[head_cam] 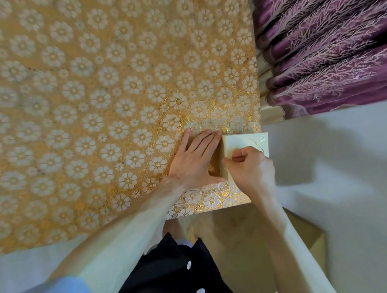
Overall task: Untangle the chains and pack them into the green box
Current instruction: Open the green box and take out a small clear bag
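Note:
The pale green box (243, 142) sits at the right edge of the table, its top face toward me with a thin dark line near its far right corner. My left hand (195, 159) lies against the box's left side, fingers stretched along it and thumb along the near edge, bracing it. My right hand (248, 166) rests on top of the box with fingers curled, thumb and forefinger pinched at the box's left top edge. No chain shows clearly; the hands hide the box's near half and whatever lies beneath them.
A gold tablecloth (99, 105) with white flowers covers the table. Purple patterned curtains (327, 54) hang at the upper right beyond the table edge. A brown cardboard box (312, 240) stands on the floor at my lower right.

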Demonstrator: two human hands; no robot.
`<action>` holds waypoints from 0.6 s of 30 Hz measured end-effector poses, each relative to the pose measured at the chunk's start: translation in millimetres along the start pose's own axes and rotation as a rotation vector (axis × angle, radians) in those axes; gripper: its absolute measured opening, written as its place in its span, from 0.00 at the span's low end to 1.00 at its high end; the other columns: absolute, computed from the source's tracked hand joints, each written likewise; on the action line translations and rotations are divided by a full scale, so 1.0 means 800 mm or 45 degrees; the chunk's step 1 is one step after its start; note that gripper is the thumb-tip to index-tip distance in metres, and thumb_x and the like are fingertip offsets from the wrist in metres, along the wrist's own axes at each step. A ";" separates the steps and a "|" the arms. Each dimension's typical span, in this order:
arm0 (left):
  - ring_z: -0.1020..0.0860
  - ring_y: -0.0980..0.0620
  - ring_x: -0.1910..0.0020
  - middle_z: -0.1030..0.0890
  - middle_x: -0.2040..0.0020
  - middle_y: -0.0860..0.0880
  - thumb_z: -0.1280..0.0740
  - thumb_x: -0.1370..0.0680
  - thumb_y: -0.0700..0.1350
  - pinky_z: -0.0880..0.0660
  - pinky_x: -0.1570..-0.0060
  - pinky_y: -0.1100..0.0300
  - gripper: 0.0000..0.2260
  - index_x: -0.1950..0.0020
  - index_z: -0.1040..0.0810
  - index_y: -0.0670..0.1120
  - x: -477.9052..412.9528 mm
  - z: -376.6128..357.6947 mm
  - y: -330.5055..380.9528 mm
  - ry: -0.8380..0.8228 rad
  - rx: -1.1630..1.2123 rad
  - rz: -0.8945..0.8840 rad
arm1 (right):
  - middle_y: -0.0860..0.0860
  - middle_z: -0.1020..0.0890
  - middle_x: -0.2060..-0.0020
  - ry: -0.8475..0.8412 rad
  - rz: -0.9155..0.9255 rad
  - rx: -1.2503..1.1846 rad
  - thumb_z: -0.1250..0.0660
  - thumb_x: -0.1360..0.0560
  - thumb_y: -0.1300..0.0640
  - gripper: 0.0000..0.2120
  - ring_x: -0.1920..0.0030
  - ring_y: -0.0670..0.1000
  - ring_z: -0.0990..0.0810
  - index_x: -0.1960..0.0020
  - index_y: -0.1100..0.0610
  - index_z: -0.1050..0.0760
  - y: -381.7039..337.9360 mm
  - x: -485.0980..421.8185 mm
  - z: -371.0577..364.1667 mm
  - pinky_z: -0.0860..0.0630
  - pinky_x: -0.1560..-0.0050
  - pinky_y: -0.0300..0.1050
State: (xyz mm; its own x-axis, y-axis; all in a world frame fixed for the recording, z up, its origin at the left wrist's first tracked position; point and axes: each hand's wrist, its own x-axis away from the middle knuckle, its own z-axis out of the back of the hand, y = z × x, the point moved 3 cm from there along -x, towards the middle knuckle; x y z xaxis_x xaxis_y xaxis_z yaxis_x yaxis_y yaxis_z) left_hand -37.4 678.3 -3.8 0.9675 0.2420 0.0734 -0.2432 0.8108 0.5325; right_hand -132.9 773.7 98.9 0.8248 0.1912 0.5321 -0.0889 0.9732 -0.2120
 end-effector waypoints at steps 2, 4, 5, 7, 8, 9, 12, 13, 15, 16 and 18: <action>0.39 0.50 0.22 0.32 0.23 0.48 0.35 0.36 0.77 0.52 0.22 0.36 0.55 0.20 0.43 0.43 -0.001 -0.001 0.000 -0.007 -0.019 0.003 | 0.40 0.18 0.59 -0.050 -0.035 -0.016 0.25 0.31 0.48 0.09 0.49 0.49 0.18 0.53 0.48 0.19 -0.001 -0.007 0.006 0.30 0.52 0.39; 0.39 0.50 0.22 0.32 0.24 0.48 0.34 0.36 0.76 0.52 0.22 0.36 0.55 0.20 0.43 0.43 -0.001 0.000 0.001 -0.004 -0.024 0.011 | 0.41 0.16 0.58 -0.072 -0.054 -0.010 0.25 0.33 0.48 0.09 0.51 0.49 0.18 0.55 0.48 0.19 -0.002 -0.011 0.007 0.27 0.52 0.40; 0.39 0.50 0.22 0.31 0.24 0.48 0.34 0.37 0.76 0.51 0.23 0.36 0.55 0.20 0.43 0.43 -0.001 0.001 0.002 -0.003 -0.019 0.016 | 0.42 0.16 0.59 -0.077 -0.064 -0.005 0.25 0.34 0.49 0.08 0.52 0.49 0.18 0.56 0.48 0.19 -0.003 -0.011 0.008 0.25 0.51 0.41; 0.38 0.51 0.23 0.30 0.25 0.49 0.33 0.37 0.75 0.49 0.23 0.36 0.56 0.19 0.44 0.44 -0.001 0.004 0.003 0.002 0.002 0.032 | 0.41 0.17 0.61 -0.084 -0.078 -0.031 0.25 0.35 0.49 0.08 0.53 0.48 0.18 0.58 0.48 0.20 -0.002 -0.011 0.015 0.22 0.49 0.43; 0.37 0.51 0.24 0.30 0.25 0.49 0.32 0.36 0.75 0.47 0.24 0.37 0.55 0.19 0.44 0.44 -0.002 0.006 0.004 0.011 0.014 0.044 | 0.40 0.17 0.62 -0.087 -0.080 -0.058 0.25 0.35 0.49 0.07 0.54 0.47 0.18 0.58 0.48 0.20 -0.001 -0.011 0.019 0.22 0.49 0.43; 0.36 0.51 0.24 0.29 0.26 0.49 0.33 0.36 0.75 0.45 0.25 0.37 0.55 0.19 0.44 0.45 -0.002 0.008 0.005 0.022 0.027 0.054 | 0.40 0.17 0.62 -0.091 -0.078 -0.090 0.25 0.35 0.50 0.07 0.55 0.46 0.18 0.58 0.48 0.20 -0.002 -0.010 0.024 0.22 0.51 0.41; 0.34 0.52 0.25 0.27 0.27 0.50 0.34 0.35 0.74 0.45 0.25 0.40 0.52 0.20 0.42 0.45 -0.003 0.013 0.007 0.047 0.044 0.069 | 0.41 0.17 0.62 -0.101 -0.047 -0.127 0.25 0.34 0.50 0.07 0.57 0.42 0.20 0.57 0.48 0.20 0.000 -0.008 0.029 0.26 0.58 0.37; 0.34 0.52 0.26 0.27 0.27 0.50 0.33 0.35 0.73 0.45 0.25 0.40 0.52 0.20 0.42 0.45 -0.003 0.014 0.008 0.045 0.042 0.071 | 0.41 0.17 0.62 -0.111 -0.046 -0.143 0.25 0.34 0.50 0.07 0.57 0.42 0.20 0.57 0.48 0.20 0.001 -0.006 0.029 0.26 0.59 0.37; 0.33 0.51 0.26 0.26 0.28 0.50 0.32 0.35 0.73 0.44 0.26 0.40 0.53 0.20 0.42 0.45 -0.003 0.014 0.011 0.043 0.029 0.084 | 0.41 0.17 0.63 -0.156 -0.044 -0.251 0.24 0.34 0.51 0.07 0.58 0.42 0.19 0.58 0.49 0.20 0.008 -0.005 0.033 0.27 0.60 0.37; 0.32 0.51 0.26 0.26 0.29 0.50 0.32 0.36 0.74 0.43 0.26 0.40 0.53 0.20 0.42 0.45 -0.004 0.015 0.012 0.042 0.017 0.093 | 0.41 0.17 0.63 -0.182 -0.037 -0.324 0.23 0.34 0.53 0.07 0.59 0.43 0.19 0.59 0.50 0.19 0.014 -0.007 0.039 0.27 0.60 0.37; 0.31 0.51 0.27 0.26 0.29 0.50 0.32 0.36 0.73 0.42 0.27 0.39 0.53 0.20 0.42 0.44 -0.005 0.016 0.014 0.030 -0.004 0.103 | 0.43 0.17 0.65 -0.232 -0.025 -0.541 0.22 0.33 0.57 0.06 0.63 0.45 0.20 0.61 0.53 0.20 0.029 -0.007 0.061 0.27 0.59 0.38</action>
State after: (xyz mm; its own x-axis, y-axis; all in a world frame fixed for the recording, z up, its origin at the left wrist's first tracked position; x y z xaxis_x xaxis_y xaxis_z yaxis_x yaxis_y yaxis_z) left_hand -43.5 679.6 12.5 0.9429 0.3189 0.0963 -0.3206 0.7899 0.5227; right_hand -166.8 801.6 130.7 0.7090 0.2294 0.6669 0.1942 0.8455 -0.4974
